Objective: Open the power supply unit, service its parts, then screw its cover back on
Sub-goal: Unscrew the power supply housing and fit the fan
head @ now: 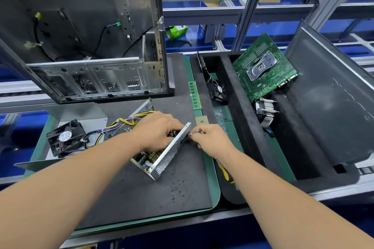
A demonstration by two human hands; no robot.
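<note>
I'm looking down at a workbench with a dark mat (141, 194) edged in green, blue bins and aluminium framing behind it. The gutted computer case (85, 32) stands at the back left. On the right, a black foam tray (253, 131) holds a green motherboard (263, 68), a heatsink (265, 113) and a small fan (218, 91). The power supply unit (162, 153) lies open on the mat's middle, circuit board showing, its wire bundle (125, 122) trailing left toward a detached black fan (66, 137). My left hand (156, 130) grips the unit's upper end, fingers curled over the perforated wall. My right hand (210, 139) pinches something small at that wall's outer face; I can't tell what. A memory stick (194, 95) and a processor chip (201, 120) lie just behind.
</note>
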